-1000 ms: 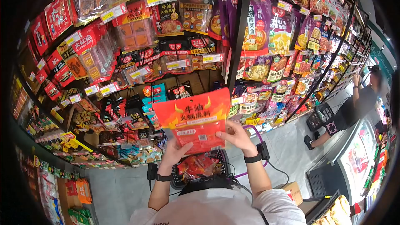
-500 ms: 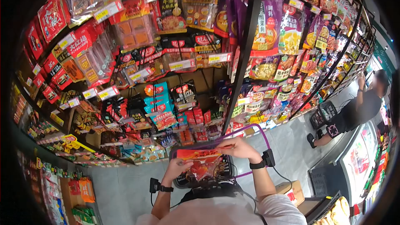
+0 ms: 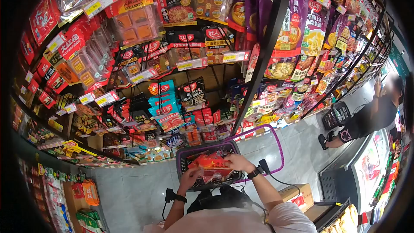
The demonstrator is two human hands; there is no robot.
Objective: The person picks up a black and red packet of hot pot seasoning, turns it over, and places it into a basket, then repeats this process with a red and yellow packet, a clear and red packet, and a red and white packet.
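Observation:
A red food packet (image 3: 210, 161) lies over the inside of a black shopping basket (image 3: 183, 153), held at its two sides. My left hand (image 3: 190, 177) has its fingers closed on the packet's left edge. On the right edge, my right hand (image 3: 238, 162) grips the same packet. More red packaging shows beneath it in the basket. The basket's purple handle (image 3: 282, 146) hangs out to the right. Each wrist wears a black strap with a small device.
Shelves of hanging packets (image 3: 185, 45) curve across the front. At right, a person (image 3: 375, 108) stands beside another black basket (image 3: 337, 116). A cardboard box (image 3: 298, 195) and a freezer case (image 3: 340, 183) are at lower right. More shelving (image 3: 69, 198) is at lower left.
Both hands have lowered the packet toward the basket, and my right hand has moved slightly left and down. More of the basket's rim shows. The shelves appear larger and shifted.

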